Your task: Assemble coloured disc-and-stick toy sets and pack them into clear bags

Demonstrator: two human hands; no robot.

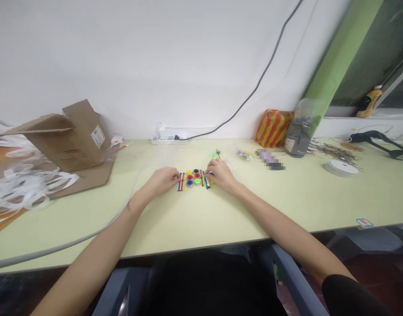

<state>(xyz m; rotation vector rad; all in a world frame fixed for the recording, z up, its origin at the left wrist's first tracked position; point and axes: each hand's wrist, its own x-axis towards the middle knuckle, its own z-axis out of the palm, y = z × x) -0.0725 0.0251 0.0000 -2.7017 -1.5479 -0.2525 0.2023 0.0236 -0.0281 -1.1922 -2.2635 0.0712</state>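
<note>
Head view: on a pale green table, the left hand and right hand flank a small grid of coloured discs set among coloured arrow strips; fingers lie together, touching the strips, grip unclear.

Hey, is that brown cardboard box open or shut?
Open. The cardboard box has its flaps lifted and spread apart, not folded down.
</note>
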